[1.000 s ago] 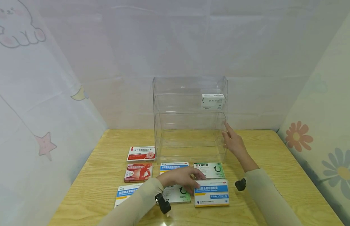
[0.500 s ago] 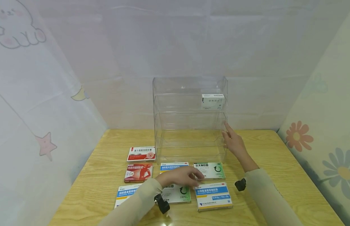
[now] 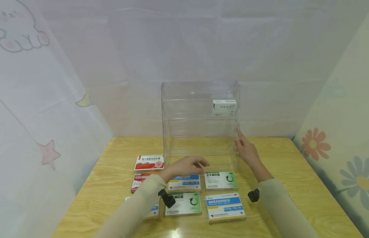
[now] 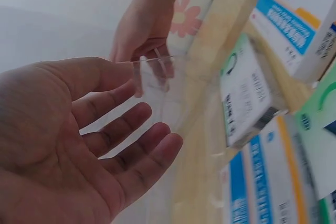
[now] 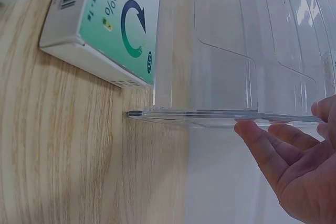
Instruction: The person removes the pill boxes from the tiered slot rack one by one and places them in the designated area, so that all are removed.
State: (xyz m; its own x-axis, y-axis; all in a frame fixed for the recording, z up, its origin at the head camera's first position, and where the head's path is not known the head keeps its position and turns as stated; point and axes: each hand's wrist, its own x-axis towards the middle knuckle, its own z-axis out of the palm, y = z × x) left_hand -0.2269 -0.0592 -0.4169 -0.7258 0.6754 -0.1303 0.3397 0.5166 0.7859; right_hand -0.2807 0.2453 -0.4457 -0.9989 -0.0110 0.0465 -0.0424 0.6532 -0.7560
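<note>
A clear tiered display rack (image 3: 200, 145) stands at the back of the table. My right hand (image 3: 247, 148) holds its right side panel; the right wrist view shows the fingertips (image 5: 247, 129) against the panel's outer face. My left hand (image 3: 188, 165) hovers in front of the rack's lowest tier with loosely bent fingers and nothing in them. Below it lies a blue-and-white medicine box (image 3: 184, 185), partly covered by the hand. To its right is a green-and-white medicine box (image 3: 221, 181). A white medicine box (image 3: 225, 108) sits at the right end of an upper tier.
Nearer me lie another green-and-white box (image 3: 184, 204) and a slightly turned blue-and-white box (image 3: 225, 208). At left are a red-and-white box (image 3: 149, 163), a red box (image 3: 138, 180) and a blue-and-white box (image 3: 153, 213), the last two partly behind my left sleeve.
My left hand released the front right blue-and-white box, which tipped from raised to flat on the table. The hand then moved up and back toward the rack. My right hand stayed put.
</note>
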